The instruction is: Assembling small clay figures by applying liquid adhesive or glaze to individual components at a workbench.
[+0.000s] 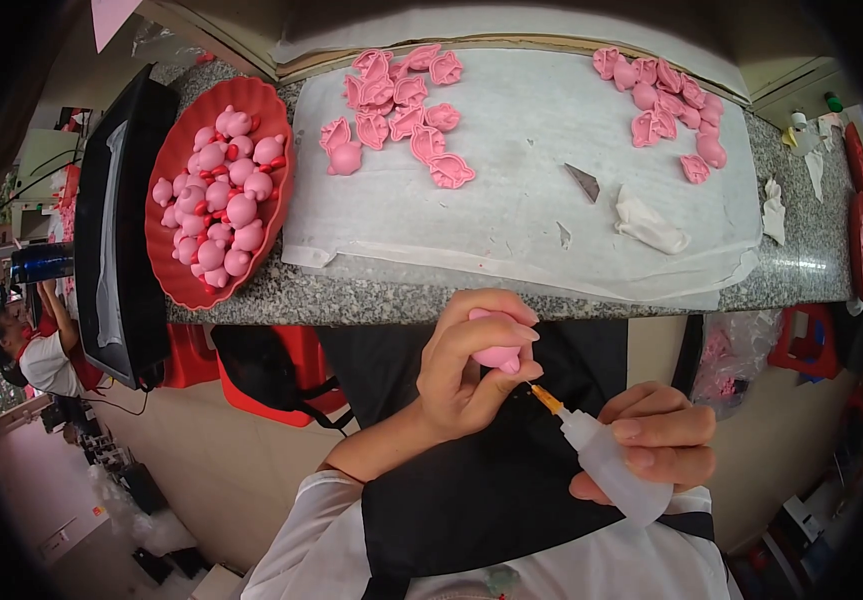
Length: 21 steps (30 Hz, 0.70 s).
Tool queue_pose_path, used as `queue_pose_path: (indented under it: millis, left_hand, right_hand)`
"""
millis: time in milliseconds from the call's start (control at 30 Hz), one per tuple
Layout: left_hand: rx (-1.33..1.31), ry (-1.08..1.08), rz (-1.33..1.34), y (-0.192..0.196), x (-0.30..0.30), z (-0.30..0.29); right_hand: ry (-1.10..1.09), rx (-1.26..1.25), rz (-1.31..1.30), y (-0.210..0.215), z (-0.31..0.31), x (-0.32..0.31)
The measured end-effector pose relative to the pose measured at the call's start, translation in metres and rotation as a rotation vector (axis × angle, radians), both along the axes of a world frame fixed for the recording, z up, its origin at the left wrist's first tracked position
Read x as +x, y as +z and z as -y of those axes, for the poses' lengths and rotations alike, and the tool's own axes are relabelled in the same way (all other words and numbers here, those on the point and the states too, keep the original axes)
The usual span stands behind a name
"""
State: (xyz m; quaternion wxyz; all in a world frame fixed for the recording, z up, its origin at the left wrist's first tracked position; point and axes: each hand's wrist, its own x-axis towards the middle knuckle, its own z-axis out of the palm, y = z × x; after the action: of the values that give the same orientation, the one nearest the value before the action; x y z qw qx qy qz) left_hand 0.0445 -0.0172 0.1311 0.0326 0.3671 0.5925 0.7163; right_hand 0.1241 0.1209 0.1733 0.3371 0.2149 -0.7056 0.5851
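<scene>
A small round pink plastic piece (496,355) is gripped between the thumb and fingers of my left hand (461,370), just off the table's front edge. My right hand (666,435) is wrapped around a translucent squeeze bottle (616,480) with an orange needle tip (545,399). The bottle is tilted, and its tip points up and left, close to the pink piece. Whether the tip touches the piece I cannot tell. Beyond my hands, hollow pink half-shells (408,120) lie on white paper (511,180), with more pink pieces (666,100) at the right.
A red scalloped tray (173,275) at the left holds many round pink pieces and small red parts. On the paper lie a dark triangular blade (582,182) and a crumpled white wrap (649,222). A black bin (131,290) stands at far left; a person (46,350) is beyond it.
</scene>
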Motion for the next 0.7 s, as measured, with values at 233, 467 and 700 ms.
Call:
queue_pose_path:
  millis: [233,467,700]
  left_hand:
    - [-0.011,-0.004,0.005,-0.0005,-0.0001,0.0005]
    - [-0.013,-0.004,0.015,-0.0008,0.0,-0.0001]
    - [-0.029,-0.012,0.023,-0.0005,-0.0003,-0.0005]
  right_hand:
    - [0.014,-0.001,0.001,-0.0007,-0.0003,-0.0006]
    - [-0.058,0.001,-0.013,-0.0005,0.002,-0.0013]
    - [-0.073,0.092,-0.053,0.0013,-0.0014,-0.0034]
